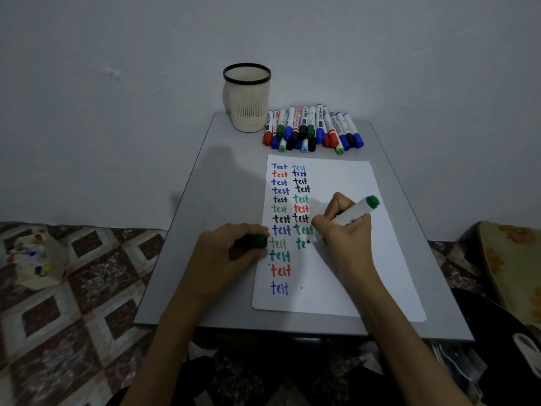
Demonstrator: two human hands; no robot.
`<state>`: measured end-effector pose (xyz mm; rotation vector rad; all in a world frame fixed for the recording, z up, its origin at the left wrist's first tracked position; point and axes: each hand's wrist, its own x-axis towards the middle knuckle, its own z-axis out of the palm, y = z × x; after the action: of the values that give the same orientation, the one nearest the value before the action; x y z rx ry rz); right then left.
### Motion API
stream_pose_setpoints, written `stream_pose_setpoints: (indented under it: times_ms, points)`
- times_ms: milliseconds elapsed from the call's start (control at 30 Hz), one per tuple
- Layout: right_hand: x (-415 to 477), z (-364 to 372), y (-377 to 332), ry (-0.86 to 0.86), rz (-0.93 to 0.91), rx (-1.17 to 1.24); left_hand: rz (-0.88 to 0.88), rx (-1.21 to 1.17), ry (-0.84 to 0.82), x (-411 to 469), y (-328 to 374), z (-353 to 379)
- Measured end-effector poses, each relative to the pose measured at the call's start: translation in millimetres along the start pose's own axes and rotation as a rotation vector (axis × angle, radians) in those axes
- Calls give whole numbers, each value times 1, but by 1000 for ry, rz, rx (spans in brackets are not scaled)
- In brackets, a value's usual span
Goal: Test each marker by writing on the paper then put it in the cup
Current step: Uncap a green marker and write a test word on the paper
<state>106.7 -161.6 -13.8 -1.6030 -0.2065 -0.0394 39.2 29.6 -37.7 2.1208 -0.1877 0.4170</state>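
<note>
A white sheet of paper (345,276) lies on the small grey table (216,200), covered with two columns of the word "test" in blue, red, black and green. My right hand (342,224) grips an uncapped green marker (358,212), its tip on the paper beside a half-written green "te". My left hand (231,250) rests at the paper's left edge, closed around the green cap (259,241). A cream mesh cup (247,98) with a black rim stands at the table's far edge. Several capped markers (313,130) lie in a pile to its right.
The table stands against a plain wall. A patterned floor covering (73,288) spreads to the left, with a cream paint-spotted object (35,259) on it. At the right edge lies a yellowish cushion (512,265) and a dark round object (497,332).
</note>
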Motion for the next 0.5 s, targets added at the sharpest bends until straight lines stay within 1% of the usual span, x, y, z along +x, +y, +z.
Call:
stream_pose_setpoints:
  times_ms: [200, 333, 500]
  points:
    - [1, 1, 2, 12, 17, -34, 2, -5, -4, 0, 0, 0]
    - [1, 0, 1, -16, 20, -39, -9, -8, 6, 0, 2, 1]
    - [-1, -1, 1, 36, 1, 1, -14, -18, 8, 0, 3, 1]
